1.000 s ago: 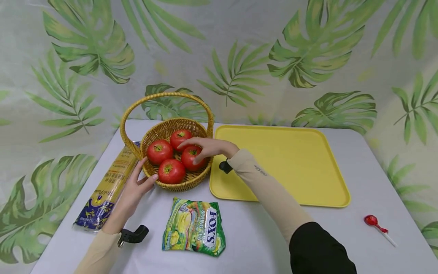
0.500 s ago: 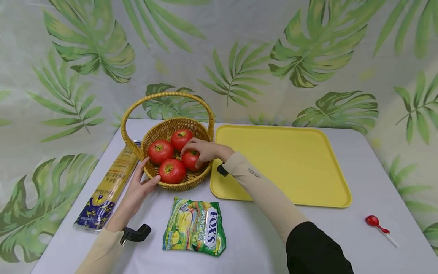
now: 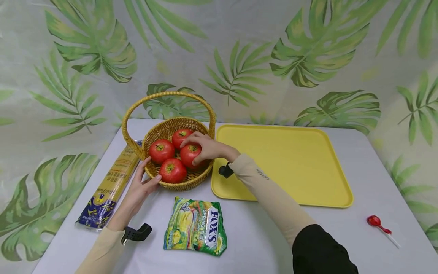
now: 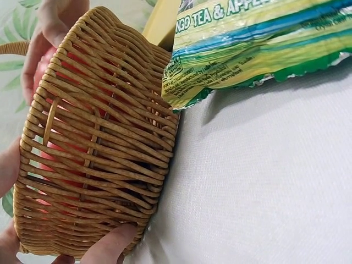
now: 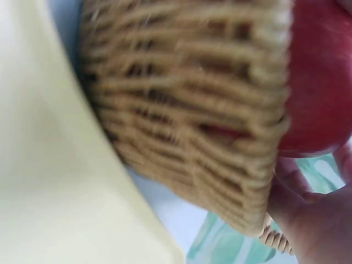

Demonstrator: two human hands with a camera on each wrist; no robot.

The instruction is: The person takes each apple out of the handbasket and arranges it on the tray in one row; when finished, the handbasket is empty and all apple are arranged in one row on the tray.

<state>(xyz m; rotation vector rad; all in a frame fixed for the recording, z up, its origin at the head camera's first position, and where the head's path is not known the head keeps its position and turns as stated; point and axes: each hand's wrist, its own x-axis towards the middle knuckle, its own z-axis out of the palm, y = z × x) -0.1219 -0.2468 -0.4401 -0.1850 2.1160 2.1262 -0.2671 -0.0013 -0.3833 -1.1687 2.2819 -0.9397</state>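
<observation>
**Right hand (image 3: 207, 147) on an apple, left hand (image 3: 140, 190) at the basket (image 3: 186, 185)**

Nearest me, at the bottom of my head view, a black sleeve (image 3: 323, 251) covers part of the right arm. Just left of centre there, a green and yellow Fox's sweets bag (image 3: 195, 227) lies flat on the white worktop (image 3: 260, 236); a red lollipop (image 3: 374, 220) lies at the lower right. At the left I have a spaghetti pack (image 3: 109, 186), slanting up toward the basket.

The left hand reaches the basket's lower left side, thumb and fingers spread wide and touching the wicker; my left wrist view shows fingertips against the weave.

The basket stands left of centre, its handle upright. Four red apples sit inside: a front apple (image 3: 173, 171), a left apple (image 3: 161, 151), a back apple (image 3: 180, 137) and a right apple (image 3: 189, 155). The right hand comes over the rim and grips the right apple, fingers bent across its far side and thumb nearer me.

Right of the basket I see a yellow tray (image 3: 284, 163). Farthest off, a leaf-patterned cloth (image 3: 246, 34) fills the top.
</observation>
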